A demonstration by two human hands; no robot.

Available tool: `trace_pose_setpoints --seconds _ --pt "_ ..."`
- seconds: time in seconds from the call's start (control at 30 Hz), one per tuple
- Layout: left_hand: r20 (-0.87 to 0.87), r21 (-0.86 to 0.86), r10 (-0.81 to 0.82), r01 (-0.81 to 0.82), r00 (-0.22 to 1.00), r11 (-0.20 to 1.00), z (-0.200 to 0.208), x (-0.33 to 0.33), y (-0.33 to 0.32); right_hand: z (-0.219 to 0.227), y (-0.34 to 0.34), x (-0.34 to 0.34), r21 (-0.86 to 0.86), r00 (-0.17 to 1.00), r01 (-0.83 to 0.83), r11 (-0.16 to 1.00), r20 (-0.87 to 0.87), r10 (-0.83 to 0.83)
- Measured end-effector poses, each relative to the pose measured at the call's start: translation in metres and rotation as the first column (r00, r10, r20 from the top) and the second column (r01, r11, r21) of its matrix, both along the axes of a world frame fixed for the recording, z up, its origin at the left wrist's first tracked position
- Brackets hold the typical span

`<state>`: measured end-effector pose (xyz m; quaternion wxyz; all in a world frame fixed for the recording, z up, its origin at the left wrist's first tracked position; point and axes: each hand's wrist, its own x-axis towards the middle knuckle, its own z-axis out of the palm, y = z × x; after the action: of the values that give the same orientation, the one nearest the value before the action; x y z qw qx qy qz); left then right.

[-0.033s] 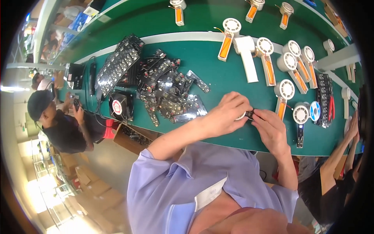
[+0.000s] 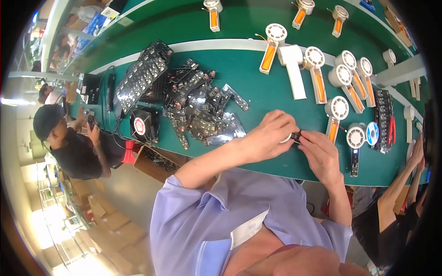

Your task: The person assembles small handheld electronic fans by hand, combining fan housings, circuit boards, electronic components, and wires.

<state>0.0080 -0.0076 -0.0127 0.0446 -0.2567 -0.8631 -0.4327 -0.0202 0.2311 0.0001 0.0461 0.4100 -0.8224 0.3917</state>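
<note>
Near the front edge of the table my left hand is closed round a white, rounded part; only its rim shows below the fingers. My right hand has its fingertips pinched on a small black circuit board, right beside that white part. Fingers cover most of both pieces, and I cannot tell whether they are joined. Just right of my right hand lie a handheld fan with an orange strip in its handle and another fan with a dark board in its handle.
Loose circuit boards are heaped to the left, beside stacked board panels and a black cooling fan. Several white fans lie behind. At right are a solder spool and red-handled tool. Co-workers sit at both sides.
</note>
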Motion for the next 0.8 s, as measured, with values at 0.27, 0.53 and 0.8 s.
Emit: trace_pose_setpoints --seconds 0.27,0.53,0.8 --pt "-0.011 -0.036 -0.02 0.019 1.0 0.999 -0.001 -0.008 0.006 0.002 -0.001 0.001 0.05 0.991 0.059 0.997 0.119 -0.064" --pt "-0.187 -0.182 0.041 -0.076 0.982 0.98 0.006 0.002 -0.004 0.006 -0.008 0.011 0.152 0.999 0.037 0.988 0.011 -0.039" --pt "-0.373 0.262 0.498 -0.426 0.783 0.866 0.015 0.043 -0.064 0.042 -0.187 -0.11 -0.1 0.988 0.078 0.992 0.141 -0.063"
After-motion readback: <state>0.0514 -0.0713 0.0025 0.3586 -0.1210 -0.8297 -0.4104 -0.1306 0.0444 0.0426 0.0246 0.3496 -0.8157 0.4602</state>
